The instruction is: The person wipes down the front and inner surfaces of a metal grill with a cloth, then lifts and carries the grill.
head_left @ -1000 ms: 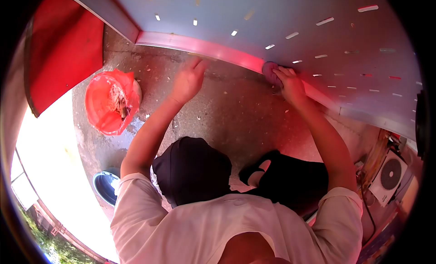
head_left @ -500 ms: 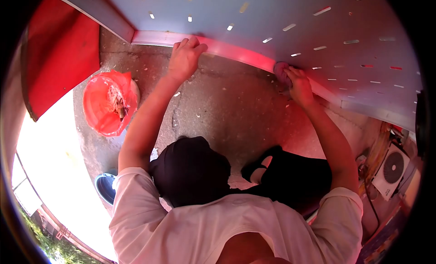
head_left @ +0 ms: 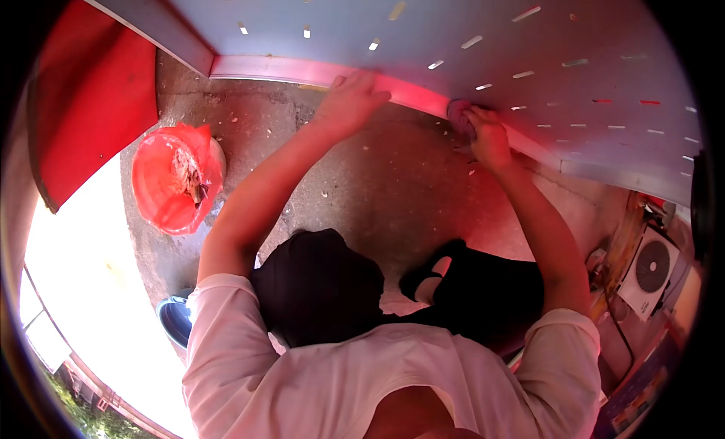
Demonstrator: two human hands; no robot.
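Note:
A slotted blue-grey metal panel (head_left: 423, 31) stands in front of me, with a pale bottom ledge (head_left: 257, 66) lit red in the middle. My right hand (head_left: 488, 135) is closed around a bunched purple cloth (head_left: 461, 116), which presses against the ledge. Further left, my left hand (head_left: 351, 105) lies at the ledge's edge, thumb apart from the fingers, with nothing seen in it. Its fingertips are slightly blurred.
A bucket lined with a red plastic bag (head_left: 168, 190), with refuse inside, stands at left on the concrete floor (head_left: 355, 182). A blue basin (head_left: 175, 318) is below it. A red sheet (head_left: 94, 99) hangs at left; an air-conditioner unit (head_left: 651, 269) sits at right.
My left hand has slid right along the ledge, nearer my right hand. The right hand keeps the cloth at about the same spot on the ledge. The view has shifted slightly.

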